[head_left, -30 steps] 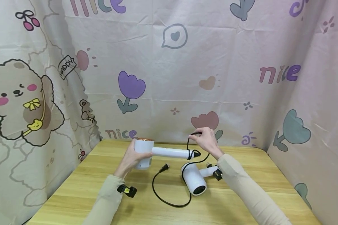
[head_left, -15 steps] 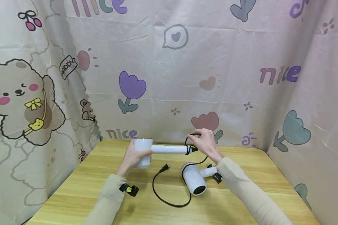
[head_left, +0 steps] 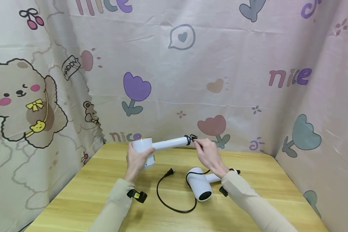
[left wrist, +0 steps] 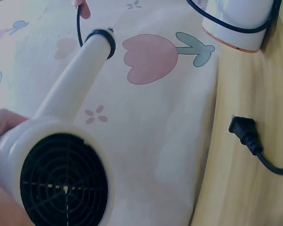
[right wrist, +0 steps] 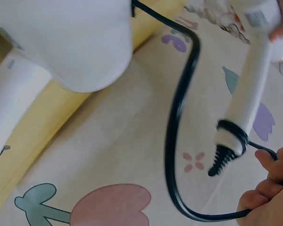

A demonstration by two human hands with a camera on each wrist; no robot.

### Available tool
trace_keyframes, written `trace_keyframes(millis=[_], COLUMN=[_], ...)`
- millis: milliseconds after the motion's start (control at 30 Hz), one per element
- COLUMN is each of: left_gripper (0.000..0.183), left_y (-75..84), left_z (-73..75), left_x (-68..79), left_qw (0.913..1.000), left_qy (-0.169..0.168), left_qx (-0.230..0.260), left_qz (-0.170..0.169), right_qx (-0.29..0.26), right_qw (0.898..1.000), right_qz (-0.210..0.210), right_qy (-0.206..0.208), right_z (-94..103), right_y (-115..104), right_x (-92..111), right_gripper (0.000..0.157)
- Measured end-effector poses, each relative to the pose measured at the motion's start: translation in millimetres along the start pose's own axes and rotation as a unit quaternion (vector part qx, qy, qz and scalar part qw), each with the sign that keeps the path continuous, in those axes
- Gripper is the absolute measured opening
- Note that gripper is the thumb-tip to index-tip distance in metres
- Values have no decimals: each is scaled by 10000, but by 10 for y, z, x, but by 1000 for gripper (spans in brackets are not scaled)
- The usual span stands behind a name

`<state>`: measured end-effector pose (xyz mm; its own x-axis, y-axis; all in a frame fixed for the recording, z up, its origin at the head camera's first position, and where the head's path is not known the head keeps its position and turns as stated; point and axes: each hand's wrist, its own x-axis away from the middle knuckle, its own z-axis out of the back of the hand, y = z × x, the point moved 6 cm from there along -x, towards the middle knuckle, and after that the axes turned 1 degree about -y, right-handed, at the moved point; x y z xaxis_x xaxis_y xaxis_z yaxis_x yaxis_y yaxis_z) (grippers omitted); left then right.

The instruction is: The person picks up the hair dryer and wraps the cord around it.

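Observation:
My left hand (head_left: 137, 161) grips the barrel of a white hair dryer (head_left: 169, 143), lifted above the table with its handle pointing right. In the left wrist view its dark round grille (left wrist: 64, 181) faces the camera. Black cord (right wrist: 233, 129) is looped round the end of the handle, beside the ribbed strain relief (right wrist: 220, 161). My right hand (head_left: 210, 154) pinches the cord close to that end. From this hand the cord runs down over a second white hair dryer (head_left: 199, 184), which lies on the table below the right wrist.
The cord's plug (head_left: 170, 172) lies on the wooden table (head_left: 104, 193), its lead (head_left: 162, 203) curving toward the second dryer. A second dark plug end (head_left: 237, 171) shows past the right wrist. A printed curtain (head_left: 174, 80) hangs behind and at both sides.
The lifted dryer's handle end has tilted upward, and the dryer has shifted slightly left. My right hand has moved down beside the handle end, with the cord still pinched.

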<state>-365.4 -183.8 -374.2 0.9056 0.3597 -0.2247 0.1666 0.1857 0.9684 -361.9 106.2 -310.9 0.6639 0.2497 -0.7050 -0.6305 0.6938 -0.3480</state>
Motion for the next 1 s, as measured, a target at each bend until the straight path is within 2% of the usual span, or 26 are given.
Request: trace_keyframes(millis=[133,233,333,433,533,600,667,733,800,867,967,1000], left_gripper=[86,85,86,89,89,87,86,84,83,82,79,78], left_y=[21,41,36,10,-17,-28,-33,-31,-23,-6,18,30], left_z=[20,7,2,16,17,10,-1,-18,-37,-59,-79,-83], left_x=[21,25,8,-10,-22,-24,-26,-26,-27,-31,-38,-41], left_qw=[9991,9988,9977,9939,9887,9857,9837,9813,9783,9754,9709,9706], left_qy=[388,418,349,308,234,179,125,69,9,-48,-68,-77], left_qx=[107,216,570,990,1333,1491,1589,1699,1826,1948,2125,2146], left_qz=[-91,-125,56,385,643,758,832,900,981,1033,1100,1085], right_qx=[238,386,410,375,-52,-648,-1425,-2120,-2792,-3482,-4501,-4740], right_qw=[9989,9979,9973,9960,9948,9888,9723,9490,9194,8824,8132,7928], right_qz=[292,363,375,342,-43,-585,-1210,-1720,-2090,-2331,-2682,-2788], right_qy=[-266,-362,-490,-729,-1017,-1214,-1401,-1577,-1816,-2140,-2535,-2628], right_z=[-103,-159,-211,-269,-298,-297,-296,-293,-309,-338,-387,-400], right_y=[-41,-53,-52,-18,90,204,333,443,526,576,638,655], right_x=[69,127,182,234,257,252,237,224,212,209,216,219], right_gripper=[24,28,30,32,31,27,22,24,30,30,26,25])
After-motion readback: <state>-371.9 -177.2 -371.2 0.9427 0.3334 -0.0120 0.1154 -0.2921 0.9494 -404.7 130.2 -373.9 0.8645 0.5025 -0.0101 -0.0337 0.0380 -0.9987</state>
